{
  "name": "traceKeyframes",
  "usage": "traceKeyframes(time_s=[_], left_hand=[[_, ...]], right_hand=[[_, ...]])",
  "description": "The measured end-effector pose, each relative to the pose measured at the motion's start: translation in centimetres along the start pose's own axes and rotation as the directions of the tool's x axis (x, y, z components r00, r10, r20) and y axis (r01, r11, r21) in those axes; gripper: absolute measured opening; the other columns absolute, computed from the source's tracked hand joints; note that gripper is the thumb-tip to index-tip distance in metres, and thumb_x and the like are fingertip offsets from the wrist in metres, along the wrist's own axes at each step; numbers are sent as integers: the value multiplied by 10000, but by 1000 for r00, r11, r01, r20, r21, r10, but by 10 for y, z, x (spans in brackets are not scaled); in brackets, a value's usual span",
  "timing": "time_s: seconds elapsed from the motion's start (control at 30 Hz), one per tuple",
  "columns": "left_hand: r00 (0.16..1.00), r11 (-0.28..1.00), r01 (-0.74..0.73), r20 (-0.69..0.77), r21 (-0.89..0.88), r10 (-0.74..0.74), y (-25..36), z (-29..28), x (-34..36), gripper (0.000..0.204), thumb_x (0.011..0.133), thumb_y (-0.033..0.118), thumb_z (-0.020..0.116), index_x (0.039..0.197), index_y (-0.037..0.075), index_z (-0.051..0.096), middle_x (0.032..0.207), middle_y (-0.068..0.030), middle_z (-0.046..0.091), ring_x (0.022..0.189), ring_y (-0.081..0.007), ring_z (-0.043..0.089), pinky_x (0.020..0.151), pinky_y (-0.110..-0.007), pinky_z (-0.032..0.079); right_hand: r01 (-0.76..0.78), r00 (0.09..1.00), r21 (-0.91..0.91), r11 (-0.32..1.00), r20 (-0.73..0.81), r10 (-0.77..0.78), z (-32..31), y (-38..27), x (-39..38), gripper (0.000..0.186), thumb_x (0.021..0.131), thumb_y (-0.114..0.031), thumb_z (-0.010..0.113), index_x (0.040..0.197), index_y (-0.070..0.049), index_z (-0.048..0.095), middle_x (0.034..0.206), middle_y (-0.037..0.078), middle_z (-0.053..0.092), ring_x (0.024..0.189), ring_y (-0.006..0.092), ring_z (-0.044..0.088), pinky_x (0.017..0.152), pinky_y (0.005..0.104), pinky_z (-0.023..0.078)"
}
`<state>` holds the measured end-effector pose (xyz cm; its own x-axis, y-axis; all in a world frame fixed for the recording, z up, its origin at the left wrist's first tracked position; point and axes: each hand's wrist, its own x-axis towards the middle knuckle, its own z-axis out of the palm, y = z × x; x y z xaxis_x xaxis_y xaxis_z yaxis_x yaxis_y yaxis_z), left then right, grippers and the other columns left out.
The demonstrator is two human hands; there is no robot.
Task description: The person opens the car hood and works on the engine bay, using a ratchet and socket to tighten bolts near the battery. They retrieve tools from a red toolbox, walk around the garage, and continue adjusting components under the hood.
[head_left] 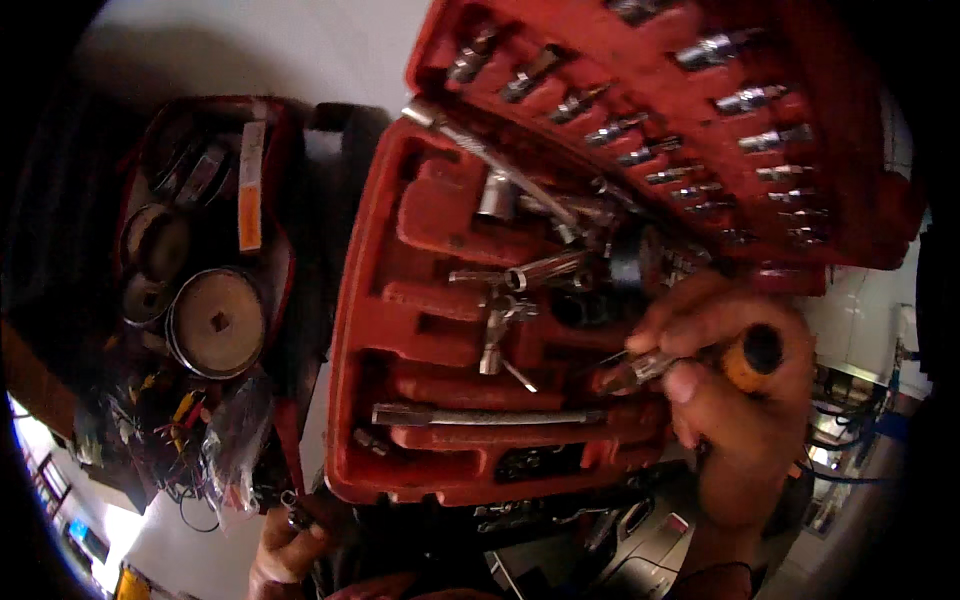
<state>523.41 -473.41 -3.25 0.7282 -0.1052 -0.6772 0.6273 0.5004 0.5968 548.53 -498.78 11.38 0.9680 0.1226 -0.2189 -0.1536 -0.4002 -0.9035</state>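
Over the right side of an open red socket-set case [350,330], my right hand [745,400] is closed. A tool handle, orange with a black end [757,352], sits in its palm, and a small silver socket-like piece [650,367] is pinched between thumb and fingers. At the lower edge my left hand [285,550] is closed on a small shiny metal socket [295,512], partly in shadow. Several loose sockets [545,270] and a universal joint [497,335] lie heaped in the case, near a long extension bar [480,415].
The case's raised lid [640,90] leans at the back right with rows of silver bit sockets [720,48]. At left a dark red-edged tray [285,290] holds round cup-shaped metal pieces [218,322]. Wires and a clear plastic bag [235,440] lie in front.
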Motion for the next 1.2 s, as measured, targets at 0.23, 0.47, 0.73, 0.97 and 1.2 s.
traceKeyframes(time_s=[0.23, 0.47, 0.73, 0.97, 1.2], left_hand=[[1000, 1000, -14, 20, 19, 13, -15, -8, -1, 279, 867, 267, 640, 940, 31, 511, 564, -34, 460, 442, -124, 399, 410, -274, 289], [995, 996, -81, -67, -22, 79, -29, -12, -5, 296, 856, 248, 639, 1023, 23, 542, 588, -13, 486, 453, -139, 442, 427, -274, 333], [875, 805, -387, -98, 449, 475, 39, 27, 6, 262, 852, 172, 610, 1027, -24, 612, 852, -136, 611, 680, -212, 582, 610, -339, 475], [561, 410, -283, -197, 867, 804, 87, 128, 34, 278, 794, 58, 639, 1050, -51, 653, 1027, -202, 666, 846, -246, 653, 721, -369, 552], [588, -336, -324, 466, 885, 661, 104, 122, 46, 245, 816, 174, 653, 998, 18, 602, 760, -83, 625, 575, -183, 570, 530, -300, 436]], right_hand=[[126, 990, -112, 986, 77, -118, -18, 1, -1, 157, 582, -15, 623, 726, 17, 570, 837, 206, 607, 629, 160, 569, 582, 240, 467], [464, 873, -360, 810, 341, -349, -40, -10, -8, 181, 578, -15, 682, 750, -37, 631, 896, 158, 653, 711, 188, 628, 650, 271, 505], [737, 632, -612, 286, 476, -611, -47, 49, -19, 264, 635, -138, 622, 851, 13, 638, 1016, 156, 598, 832, 245, 613, 556, 283, 546], [759, 613, -583, 291, 489, -620, -67, 78, -32, 315, 634, -206, 591, 878, -11, 627, 1037, 160, 589, 908, 260, 588, 579, 275, 549], [757, 581, -574, 313, 370, -725, -108, 108, -41, 242, 681, -164, 640, 898, -57, 654, 976, 129, 641, 787, 228, 618, 599, 277, 545]])
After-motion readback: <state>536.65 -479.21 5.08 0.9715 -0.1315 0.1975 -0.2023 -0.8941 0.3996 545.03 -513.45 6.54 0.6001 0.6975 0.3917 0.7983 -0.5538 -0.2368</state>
